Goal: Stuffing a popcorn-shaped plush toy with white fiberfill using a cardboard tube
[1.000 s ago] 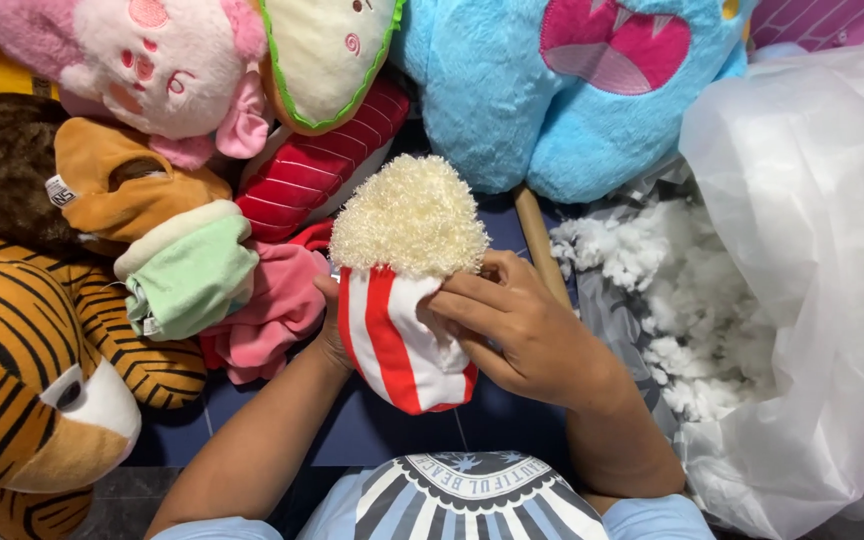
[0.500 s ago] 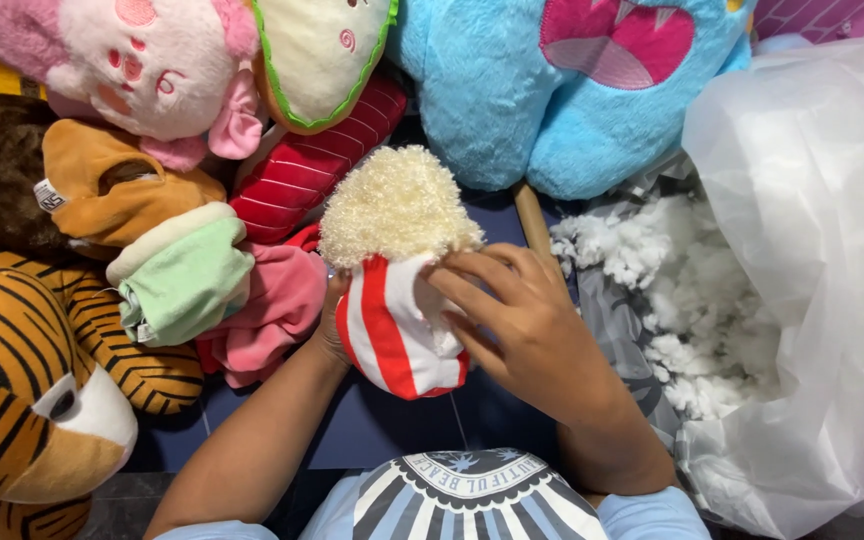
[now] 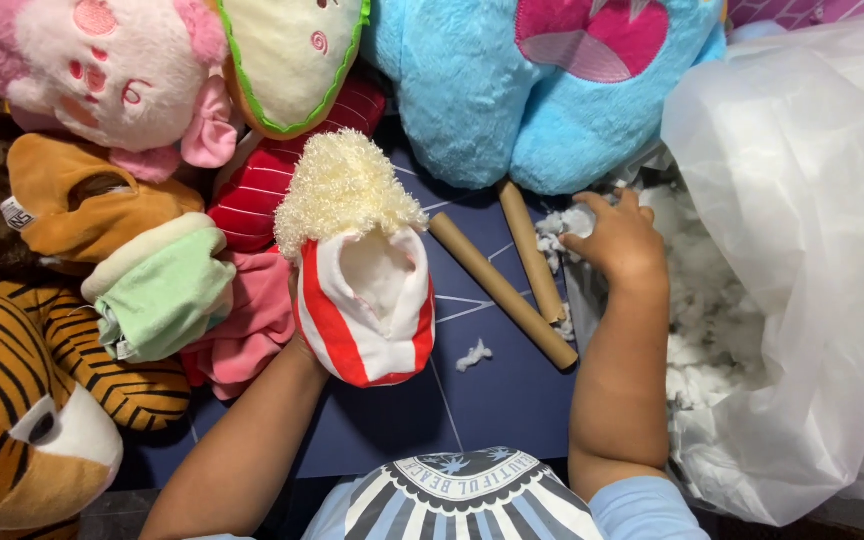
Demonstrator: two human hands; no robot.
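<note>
Plush toys ring a navy mat point(image 3: 492, 400); left hand point(image 3: 302, 345) clasps the striped pouch point(image 3: 367, 310) open-side up while right hand point(image 3: 617, 240), at three o'clock, closes loosely on stuffing point(image 3: 562, 222), best pinched small.

Translucent white plastic bag point(image 3: 812, 250) of stuffing, right side of frame; small white sewn-in label point(image 3: 15, 213) on brown plush toy point(image 3: 92, 200), left edge.

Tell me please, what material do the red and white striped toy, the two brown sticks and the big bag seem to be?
The striped toy looks like soft plush fabric with a curly cream top; white fluff shows in its opening. The two sticks seem to be rolled cardboard or paper, matte brown, though wood is possible. The bag looks like thin translucent plastic, creased, holding white fibre stuffing.
</note>
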